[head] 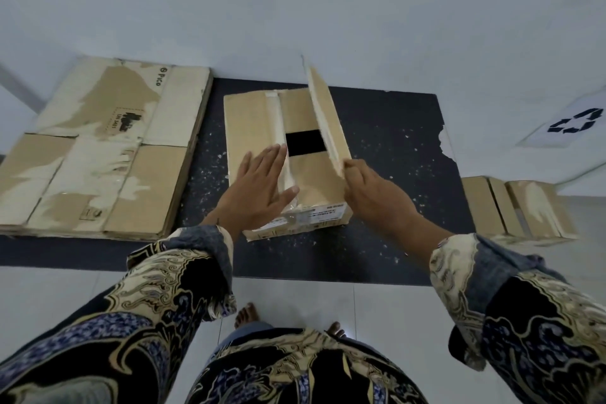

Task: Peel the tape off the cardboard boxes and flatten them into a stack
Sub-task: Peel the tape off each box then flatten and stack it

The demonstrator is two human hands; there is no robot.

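While left hand presses box, right hand pinches tape edge

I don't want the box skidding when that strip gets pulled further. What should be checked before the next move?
1. Left hand pressing flat on the box: ok.
2. Right hand pinching the lifted strip: ok.
3. Strip free at its far end: ok.
4. Centre tape removed: not ok.
5. Box resting on the dark mat: ok.
6. Flattened stack apart from the box: ok.
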